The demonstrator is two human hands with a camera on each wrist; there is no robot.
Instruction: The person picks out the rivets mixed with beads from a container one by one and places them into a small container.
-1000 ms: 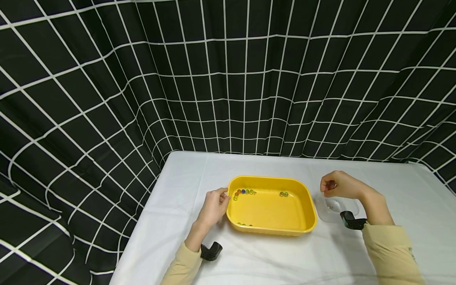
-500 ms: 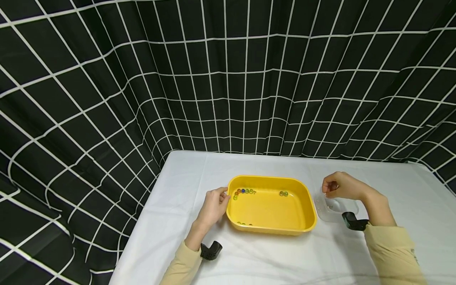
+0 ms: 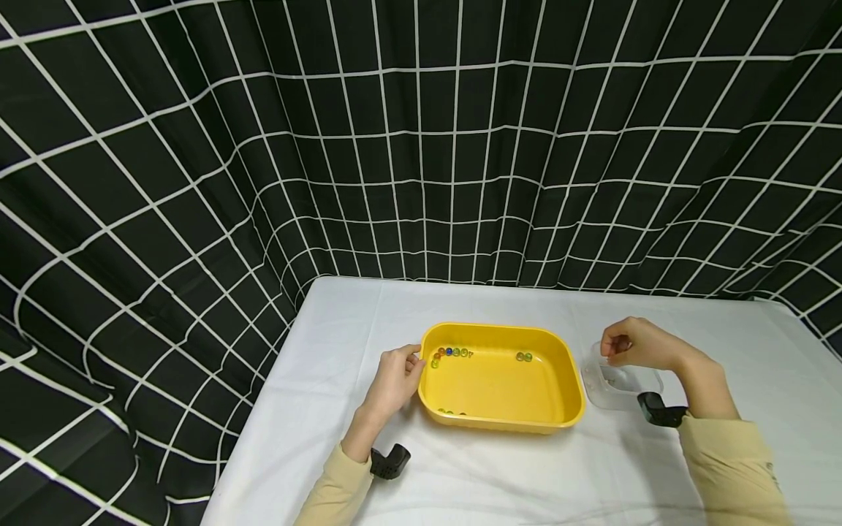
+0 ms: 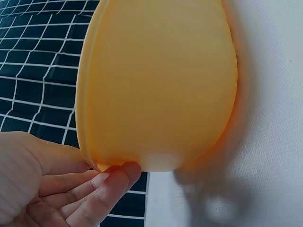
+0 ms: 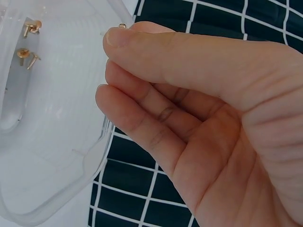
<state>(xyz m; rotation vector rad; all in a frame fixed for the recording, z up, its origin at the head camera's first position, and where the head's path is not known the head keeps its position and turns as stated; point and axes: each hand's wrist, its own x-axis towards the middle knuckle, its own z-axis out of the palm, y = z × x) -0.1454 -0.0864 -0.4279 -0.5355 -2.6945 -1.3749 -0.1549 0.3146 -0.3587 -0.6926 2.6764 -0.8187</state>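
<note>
My left hand (image 3: 393,381) pinches the left rim of a yellow plastic tub (image 3: 500,391); in the left wrist view its thumb and fingers meet at the tub's rim (image 4: 85,94). Over a clear plastic container (image 3: 604,400) to the tub's right is my right hand (image 3: 641,345). Its thumb and forefinger pinch a small gold pin (image 5: 122,25), of which only a bit shows above the thumb tip. Several gold pins (image 5: 22,56) with heads and thin shanks lie in the clear container. The right hand's other fingers curl loosely.
Glass marbles (image 3: 457,352) line the tub's back left corner, with a tiny gold piece (image 3: 470,355) beside them. Two more marbles (image 3: 524,357) sit at back right, and several lie along the front wall. A white cloth (image 3: 329,438) covers the table; a black gridded curtain (image 3: 460,183) hangs behind.
My right hand has shifted slightly right over the clear container, showing more of its near left corner. The left hand and the yellow tub have hardly moved.
</note>
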